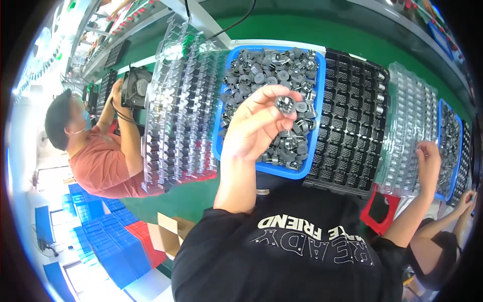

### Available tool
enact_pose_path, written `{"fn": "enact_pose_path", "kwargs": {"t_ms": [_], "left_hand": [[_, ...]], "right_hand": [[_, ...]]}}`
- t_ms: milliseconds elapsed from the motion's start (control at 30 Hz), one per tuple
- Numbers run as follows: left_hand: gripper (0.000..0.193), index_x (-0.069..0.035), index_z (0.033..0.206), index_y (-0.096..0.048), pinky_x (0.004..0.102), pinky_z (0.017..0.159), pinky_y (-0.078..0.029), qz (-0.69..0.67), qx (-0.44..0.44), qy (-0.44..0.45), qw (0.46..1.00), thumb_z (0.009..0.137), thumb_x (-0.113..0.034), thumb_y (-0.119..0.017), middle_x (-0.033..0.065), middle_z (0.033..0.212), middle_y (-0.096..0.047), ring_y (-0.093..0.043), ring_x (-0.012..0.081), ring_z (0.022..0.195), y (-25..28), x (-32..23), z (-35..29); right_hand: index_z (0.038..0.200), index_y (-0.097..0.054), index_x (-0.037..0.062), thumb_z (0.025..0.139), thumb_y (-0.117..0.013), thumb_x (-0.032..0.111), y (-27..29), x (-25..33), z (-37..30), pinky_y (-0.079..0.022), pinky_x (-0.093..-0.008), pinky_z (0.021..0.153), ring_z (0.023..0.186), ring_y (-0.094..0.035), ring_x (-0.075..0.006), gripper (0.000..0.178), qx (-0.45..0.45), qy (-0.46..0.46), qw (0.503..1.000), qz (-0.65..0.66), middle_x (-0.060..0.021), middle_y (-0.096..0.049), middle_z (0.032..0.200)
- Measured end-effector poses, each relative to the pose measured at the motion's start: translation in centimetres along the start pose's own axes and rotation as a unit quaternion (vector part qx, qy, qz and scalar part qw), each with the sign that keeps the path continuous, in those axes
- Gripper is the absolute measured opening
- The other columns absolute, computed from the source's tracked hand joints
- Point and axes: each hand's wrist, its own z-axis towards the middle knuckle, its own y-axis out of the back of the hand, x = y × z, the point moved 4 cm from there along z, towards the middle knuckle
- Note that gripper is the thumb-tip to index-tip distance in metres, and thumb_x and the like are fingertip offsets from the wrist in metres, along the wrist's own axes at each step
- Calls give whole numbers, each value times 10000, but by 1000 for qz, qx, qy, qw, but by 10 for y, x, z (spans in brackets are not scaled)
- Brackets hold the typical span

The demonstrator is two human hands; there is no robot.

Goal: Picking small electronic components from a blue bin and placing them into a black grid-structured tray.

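My left hand (259,123) is raised over a blue bin (218,136) heaped with small dark-grey round parts (274,65) that have metal prongs. Between its thumb and fingers it grips one such round grey part (286,104), its open face with shiny metal inside turned up. My right hand (428,153) reaches out to the right, over the edge of a clear plastic compartment tray (405,131). Its fingers are bent together there; whatever they pinch is too small to make out. A black compartment tray (347,121) lies between the bin and the clear tray, with a few silvery cylinders along its right side.
Left of the bin, clear compartment trays (178,121) are stacked. A co-worker in an orange shirt (105,161) handles a black fan-like unit (136,88). Another blue bin (459,136) and another person's hands (468,199) are far right. Blue crates (108,241) and a cardboard box (168,234) stand lower left.
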Motion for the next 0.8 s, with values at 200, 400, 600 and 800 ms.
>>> {"fn": "enact_pose_path", "kwargs": {"t_ms": [200,400,600,800], "left_hand": [[412,-44,1312,-578,283,787,-548,100,4,-16,995,932,-115,-719,202,1242,-642,-665,185,907,-24,21,-3],[416,-3,1297,-579,249,741,-546,130,21,-8,991,950,-188,-717,178,1161,-689,-662,132,835,-42,42,-6],[346,7,1263,-591,261,820,-552,128,35,-25,991,963,-122,-704,83,1100,-694,-668,120,954,-57,49,-15],[326,18,1253,-594,246,811,-562,121,26,-75,989,966,-98,-695,82,1082,-694,-670,123,952,-61,50,-16]], "right_hand": [[1089,-657,-27,957,-613,-14,-3,62,-9,-511,-238,748,815,-630,-104,139,-58,-49,942,328,-65,-691,984],[1069,-677,-50,852,-692,-100,-23,222,-27,-552,-276,771,867,-692,-177,223,13,84,866,493,-157,-714,1048],[990,-738,-24,755,-799,-73,-13,282,-14,-560,-303,760,868,-713,-232,248,-56,250,899,356,-160,-735,941],[1013,-755,5,750,-837,-18,-18,292,-18,-590,-287,690,836,-712,-201,276,-111,259,888,364,-123,-735,951]]}}
